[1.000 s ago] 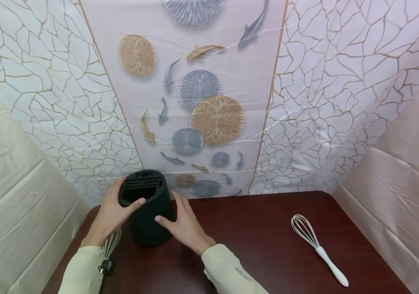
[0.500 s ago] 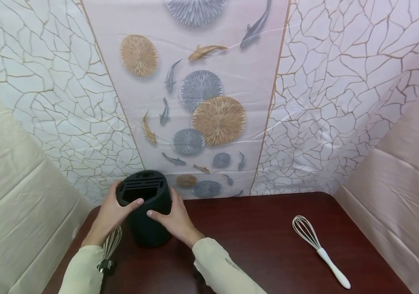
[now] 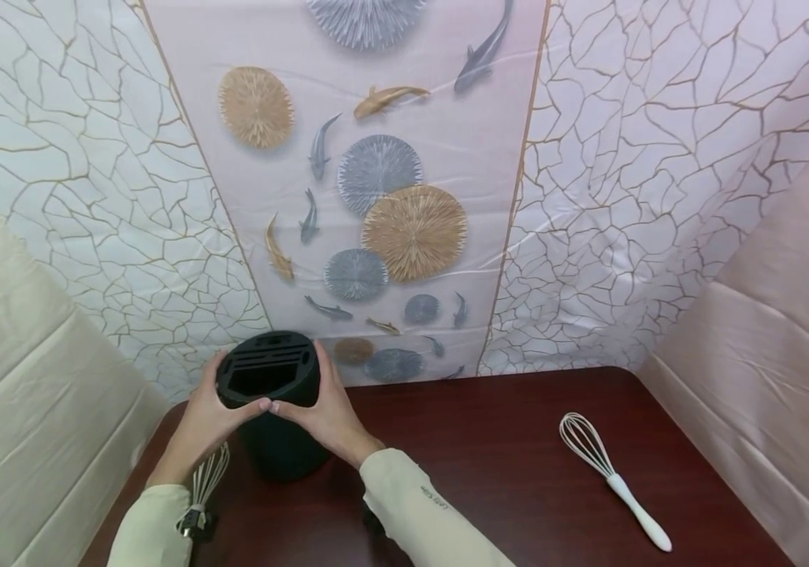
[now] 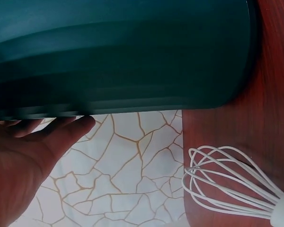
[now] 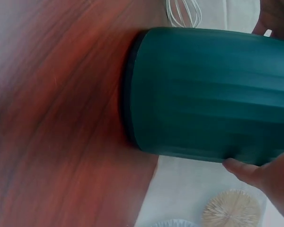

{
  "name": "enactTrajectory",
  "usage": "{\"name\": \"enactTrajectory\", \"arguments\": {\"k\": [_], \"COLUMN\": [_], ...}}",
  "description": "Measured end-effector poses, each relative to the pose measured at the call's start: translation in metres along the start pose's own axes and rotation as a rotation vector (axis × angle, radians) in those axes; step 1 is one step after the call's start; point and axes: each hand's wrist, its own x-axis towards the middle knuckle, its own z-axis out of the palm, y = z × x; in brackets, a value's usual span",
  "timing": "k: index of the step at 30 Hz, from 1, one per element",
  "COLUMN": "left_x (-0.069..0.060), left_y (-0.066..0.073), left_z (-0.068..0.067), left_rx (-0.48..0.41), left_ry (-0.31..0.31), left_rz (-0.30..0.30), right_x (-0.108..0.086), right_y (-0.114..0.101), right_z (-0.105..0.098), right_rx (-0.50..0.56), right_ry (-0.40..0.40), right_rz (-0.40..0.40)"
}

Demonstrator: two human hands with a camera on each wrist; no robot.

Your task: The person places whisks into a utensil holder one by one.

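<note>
A dark green, round knife block (image 3: 282,447) with slots and a larger opening in its top stands upright at the table's back left. My left hand (image 3: 207,416) grips its upper left side, and my right hand (image 3: 329,409) holds its upper right side. The thumbs meet at the front, just below the rim. In the left wrist view, fingertips (image 4: 80,126) lie against the block's smooth wall (image 4: 123,71). The right wrist view has its base (image 5: 132,90) at the tabletop, with a fingertip (image 5: 236,168) on its side. The far fingers are partly hidden.
A whisk (image 3: 211,471) with a white handle (image 4: 283,210) lies left of the block, partly under my left forearm. Another white whisk (image 3: 613,479) lies at the right of the dark red table (image 3: 475,457). Patterned cloth (image 3: 588,197) hangs close behind.
My right hand has moved left and closed round the block, its thumb now meeting the left thumb. The left hand stays on the block, which leans or shifts very slightly left at the top.
</note>
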Motion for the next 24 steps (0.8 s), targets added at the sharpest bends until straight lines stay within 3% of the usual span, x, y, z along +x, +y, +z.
{"name": "enactTrajectory", "arguments": {"k": [8, 16, 24], "left_x": [-0.001, -0.004, -0.005], "left_y": [-0.011, -0.024, -0.029], "left_z": [0.004, 0.012, 0.021], "left_rx": [-0.107, -0.259, -0.316], "left_ry": [-0.005, -0.008, 0.022], "left_rz": [0.037, 0.055, 0.070], "right_x": [0.006, 0.003, 0.004], "right_y": [-0.004, -0.007, -0.008], "right_z": [-0.008, -0.008, -0.010], "right_rx": [-0.103, -0.075, -0.101], "right_ry": [-0.035, -0.049, -0.043], "right_rz": [-0.083, -0.021, -0.049]}}
